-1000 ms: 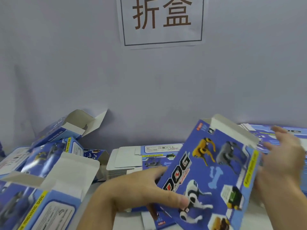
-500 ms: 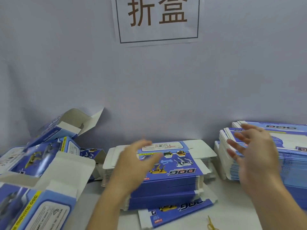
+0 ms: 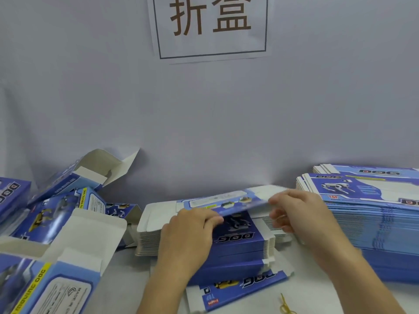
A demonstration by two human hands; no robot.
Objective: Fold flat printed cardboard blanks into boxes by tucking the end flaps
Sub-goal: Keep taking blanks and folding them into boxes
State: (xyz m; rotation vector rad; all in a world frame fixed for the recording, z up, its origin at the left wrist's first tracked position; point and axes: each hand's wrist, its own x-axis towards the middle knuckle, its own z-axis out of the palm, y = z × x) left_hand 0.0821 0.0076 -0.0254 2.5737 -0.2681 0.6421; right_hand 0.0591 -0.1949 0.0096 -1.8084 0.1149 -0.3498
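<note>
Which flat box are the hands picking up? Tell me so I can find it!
Look under the white sign on the wall, at the middle stack on the table. The left hand and right hand lift its top sheet. Only that one is tilted up; the others lie flat.

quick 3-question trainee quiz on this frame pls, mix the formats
1. True or false: both hands grip the top blank being lifted off the middle stack.
2. Multiple choice: where do the folded boxes with open flaps lie? A) left of the middle stack B) on the right stack C) under the wall sign, taped up
3. Fill in: the small yellow thing on the table near the right forearm is a rubber ____.

Key: 1 true, left hand and right hand each pinch an edge; 2 A; 3 band.
</note>
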